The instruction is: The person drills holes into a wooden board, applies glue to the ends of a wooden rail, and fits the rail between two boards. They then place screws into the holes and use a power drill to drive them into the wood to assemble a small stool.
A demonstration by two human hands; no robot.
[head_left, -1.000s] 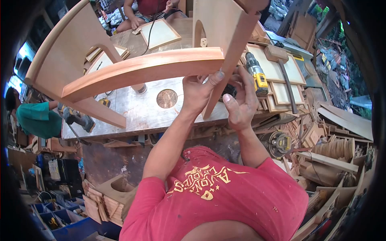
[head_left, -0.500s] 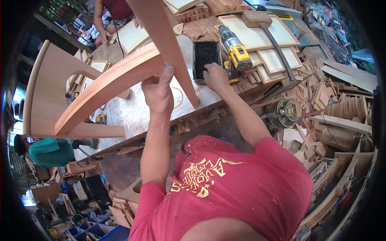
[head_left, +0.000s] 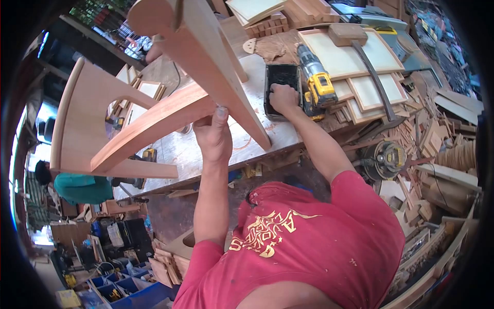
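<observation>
My left hand (head_left: pixel 213 138) is closed around the end of a curved wooden rail (head_left: pixel 149 121), thumb up, where it meets a slanted wooden leg (head_left: pixel 226 90). Its other fingers are partly hidden behind the rail. The leg stands on the light metal-topped bench (head_left: pixel 193 157), and a broad wooden panel with a curved cut-out (head_left: pixel 82 123) stands to the left. My right hand (head_left: pixel 284 98) reaches into a dark rectangular box (head_left: pixel 280 72) with small dark pieces, too fine to make out. Its fingers are curled, their tips hidden. Beside the box is a yellow cordless drill (head_left: pixel 319 82).
A mallet (head_left: pixel 350 36) lies over pale framed panels (head_left: pixel 378 92) right of the drill. Another yellow power tool (head_left: pixel 149 154) sits behind the rail. A round machine (head_left: pixel 383 159) and wood scraps lie right of the bench. Blue bins (head_left: pixel 131 296) are at lower left.
My view has shifted, so the scene sits farther right and lower, with more of the leg's rounded top showing. My right hand's fingers have curled in the box. My left hand keeps its hold.
</observation>
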